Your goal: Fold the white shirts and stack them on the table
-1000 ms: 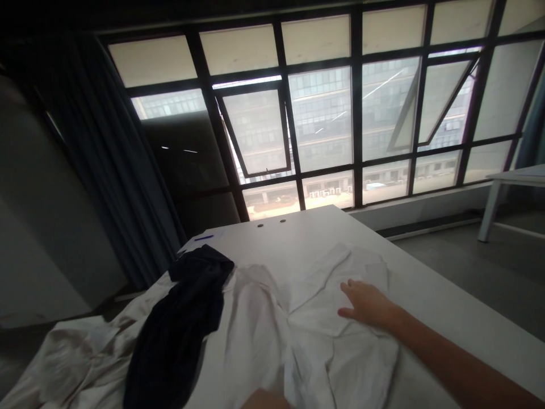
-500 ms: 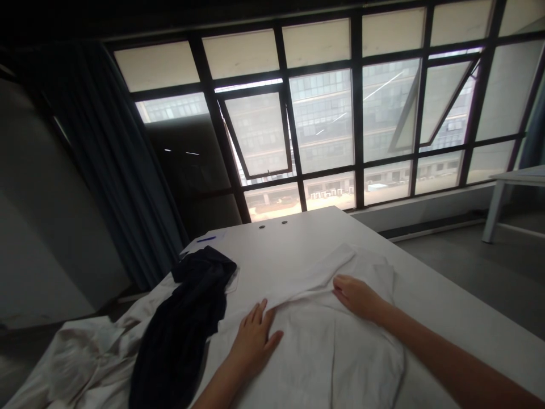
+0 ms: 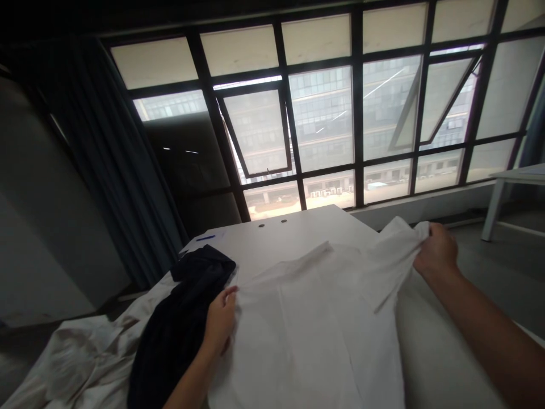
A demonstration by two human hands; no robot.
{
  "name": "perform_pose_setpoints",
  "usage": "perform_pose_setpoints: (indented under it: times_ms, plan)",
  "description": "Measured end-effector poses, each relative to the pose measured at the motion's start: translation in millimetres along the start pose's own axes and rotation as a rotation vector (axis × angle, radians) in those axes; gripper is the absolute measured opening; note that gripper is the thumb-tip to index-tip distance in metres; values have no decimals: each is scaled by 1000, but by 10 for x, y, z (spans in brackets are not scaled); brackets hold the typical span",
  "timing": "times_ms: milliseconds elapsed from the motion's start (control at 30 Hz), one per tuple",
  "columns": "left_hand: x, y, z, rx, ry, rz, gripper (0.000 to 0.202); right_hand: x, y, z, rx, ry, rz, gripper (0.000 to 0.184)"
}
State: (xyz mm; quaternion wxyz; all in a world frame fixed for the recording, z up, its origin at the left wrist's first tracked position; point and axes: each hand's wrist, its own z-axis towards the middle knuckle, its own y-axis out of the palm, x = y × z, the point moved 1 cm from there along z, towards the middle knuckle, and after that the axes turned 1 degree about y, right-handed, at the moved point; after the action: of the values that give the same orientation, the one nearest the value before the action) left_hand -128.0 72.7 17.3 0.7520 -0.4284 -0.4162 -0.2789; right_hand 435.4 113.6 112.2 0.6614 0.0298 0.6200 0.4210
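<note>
A white shirt (image 3: 315,324) lies spread over the near part of the white table. My right hand (image 3: 437,250) is closed on its upper right part, which looks like a sleeve, and holds that cloth raised off the tabletop. At the shirt's upper left edge, my left hand (image 3: 222,318) pinches the cloth, its lower fingers partly hidden. Just beyond my left hand lies a dark navy garment (image 3: 183,318), bunched up.
The white table (image 3: 255,244) reaches toward the windows (image 3: 323,119), two of which are tilted open. A blue pen (image 3: 206,238) lies at its far left. Crumpled pale cloth (image 3: 80,352) fills the lower left. Another table (image 3: 494,204) stands at right.
My right hand has moved right and up, lifting the shirt's right part. My left hand has shifted left from lying on the cloth to its edge. The shirt is spread wider.
</note>
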Motion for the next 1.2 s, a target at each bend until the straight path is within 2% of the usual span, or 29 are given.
perform_pose_setpoints:
  times_ms: [67, 133, 167, 233, 300, 333, 400, 467, 533, 567, 600, 667, 700, 767, 900, 967, 1000, 1067, 1133, 1200]
  plan:
    - [-15, -121, 62, 50, -107, -51, 51, -96, -58, 166, 108, -1, 60, 10]
    - [-17, -231, 109, 52, -120, 37, 47, -188, -108, 251, 173, -19, 87, 13]
    - [2, -273, 118, 32, -80, 155, 44, -229, -124, 256, 168, -44, 56, 12]
    - [109, -315, 81, 4, 87, 483, 38, -285, -131, 190, 90, -95, -67, 6]
    - [324, -288, -60, -25, 310, 744, 34, -288, -94, 39, -99, -102, -245, 6]
    - [461, -246, -175, -68, 413, 788, 34, -266, -59, -59, -230, -83, -342, 10]
    - [741, -99, -490, -363, 589, 679, 31, -176, 28, -290, -519, -50, -540, 15]
    - [943, 115, -878, -693, 726, 518, 42, -35, 105, -552, -819, -103, -763, 23]
    - [993, 383, -1253, -869, 875, 447, 57, 145, 135, -828, -1081, -240, -921, 29]
    - [960, 527, -1413, -927, 994, 435, 50, 249, 123, -964, -1202, -305, -983, 32]
    - [897, 667, -1541, -942, 1096, 435, 35, 359, 92, -1090, -1307, -352, -1043, 35]
    - [731, 896, -1685, -931, 1165, 477, 21, 584, -10, -1294, -1448, -381, -1166, 45]
    - [658, 966, -1703, -920, 1171, 503, 15, 690, -69, -1365, -1476, -392, -1219, 49]
    - [581, 998, -1645, -897, 1094, 537, 12, 865, -175, -1441, -1474, -438, -1281, 55]
    - [715, 731, -1347, -789, 735, 539, 12, 1050, -266, -1425, -1424, -530, -1311, 52]
    - [834, 581, -1252, -792, 660, 518, 9, 1078, -270, -1403, -1410, -550, -1315, 50]
    - [881, 537, -1242, -834, 681, 495, 8, 1084, -270, -1398, -1399, -563, -1313, 50]
    - [925, 531, -1299, -953, 813, 437, 18, 1088, -273, -1401, -1378, -587, -1302, 50]
    - [893, 623, -1421, -1031, 995, 411, 21, 1090, -282, -1414, -1371, -603, -1285, 51]
    - [807, 763, -1544, -1029, 1142, 437, 12, 1093, -292, -1425, -1366, -618, -1271, 49]
